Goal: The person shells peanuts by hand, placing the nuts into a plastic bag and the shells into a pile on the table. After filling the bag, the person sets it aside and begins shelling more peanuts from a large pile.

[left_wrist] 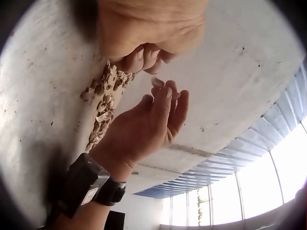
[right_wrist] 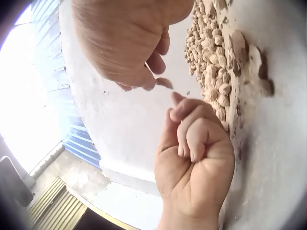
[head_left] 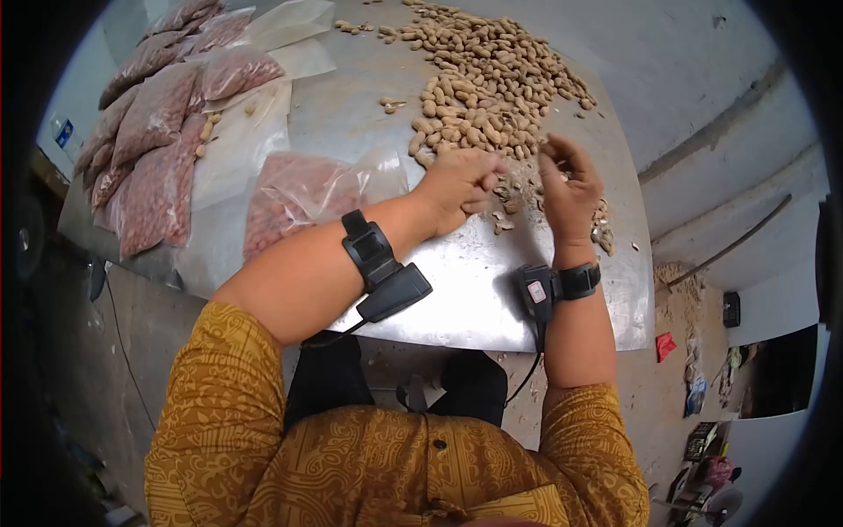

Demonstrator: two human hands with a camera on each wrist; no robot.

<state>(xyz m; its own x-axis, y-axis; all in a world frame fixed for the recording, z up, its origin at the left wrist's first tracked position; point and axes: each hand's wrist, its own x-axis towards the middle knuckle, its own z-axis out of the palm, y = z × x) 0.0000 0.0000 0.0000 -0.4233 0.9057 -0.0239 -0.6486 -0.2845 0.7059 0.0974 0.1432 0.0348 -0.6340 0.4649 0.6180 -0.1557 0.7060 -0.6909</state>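
My left hand (head_left: 457,191) is over the near edge of the peanut pile (head_left: 492,79), its fingers curled in and thumb against the index finger. Nothing shows in its grip in the right wrist view, where the same hand (right_wrist: 196,158) faces the other. Just to the right, my right hand (head_left: 572,189) is raised with bent fingers; at its fingertips is a small brown piece (right_wrist: 164,83), seemingly peanut shell. The hands are close but apart. Broken shells (head_left: 505,206) lie on the metal table (head_left: 457,290) beneath them.
A clear bag of reddish kernels (head_left: 294,198) lies left of my left forearm. More filled bags (head_left: 158,119) are stacked at the far left, beside flat empty bags (head_left: 255,132). A few loose peanuts (head_left: 206,132) rest there. A wall stands to the right.
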